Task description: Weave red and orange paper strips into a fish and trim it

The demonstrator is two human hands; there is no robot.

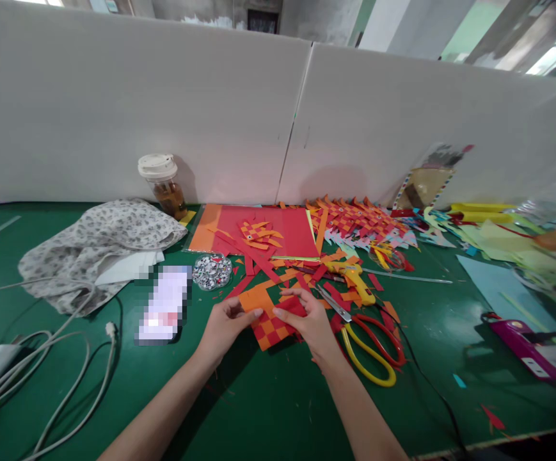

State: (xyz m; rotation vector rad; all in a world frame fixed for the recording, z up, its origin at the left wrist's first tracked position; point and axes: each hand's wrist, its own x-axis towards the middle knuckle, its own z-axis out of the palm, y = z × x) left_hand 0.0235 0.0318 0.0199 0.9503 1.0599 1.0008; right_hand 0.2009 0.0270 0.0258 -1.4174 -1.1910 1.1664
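Between both hands, above the green table, is a piece of woven paper [270,331] with a red and orange checkered part. My left hand [230,323] pinches its orange strips, thumb on top. On the other side my right hand [309,318] grips the red strips, thumb across the front. The fingers behind the paper are partly hidden. Just right of my right hand lie scissors [368,349] with one red and one yellow handle. A yellow glue gun [354,276] rests beyond them among orange and red paper scraps [253,266].
A tub of googly eyes [212,271] and a phone [164,304] lie left of the hands. Farther off are a lidded drink cup [166,186], a cloth [100,243] and finished woven paper fish [354,221]. Cables [86,358] run at left; a purple power strip [522,346] sits right.
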